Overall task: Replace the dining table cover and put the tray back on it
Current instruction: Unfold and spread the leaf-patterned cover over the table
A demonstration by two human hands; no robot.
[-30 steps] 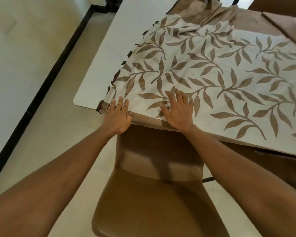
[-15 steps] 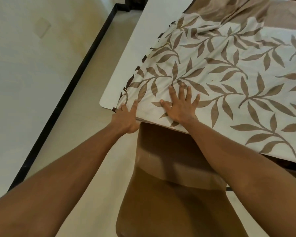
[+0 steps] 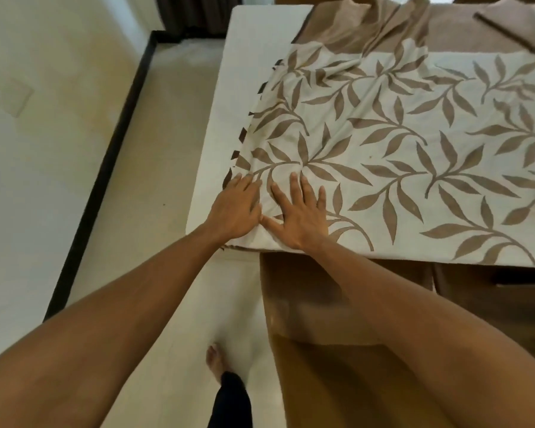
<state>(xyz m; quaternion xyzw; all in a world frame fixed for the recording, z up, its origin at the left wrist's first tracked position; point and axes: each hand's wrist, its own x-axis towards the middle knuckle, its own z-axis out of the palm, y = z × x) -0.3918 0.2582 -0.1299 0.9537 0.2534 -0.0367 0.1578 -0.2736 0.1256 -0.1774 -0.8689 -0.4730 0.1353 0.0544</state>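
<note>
Both hands flat, fingers straight, on leaf-print table cover [image 3: 399, 143]: left hand [image 3: 233, 208] and right hand [image 3: 300, 216] side by side at its near-left corner, thumbs touching.

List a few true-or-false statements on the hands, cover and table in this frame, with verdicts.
1. The left hand and right hand both press flat on the leaf-patterned cover. True.
2. The cover reaches the left end of the table. False: a bare white strip of table shows beyond the cover's edge there.
3. A tray stands on the cover. False: no tray is in view.
4. A brown chair stands at the table's near edge, below the right forearm. True.
5. The cover lies smooth at its far side. False: it is bunched in folds there.
</note>
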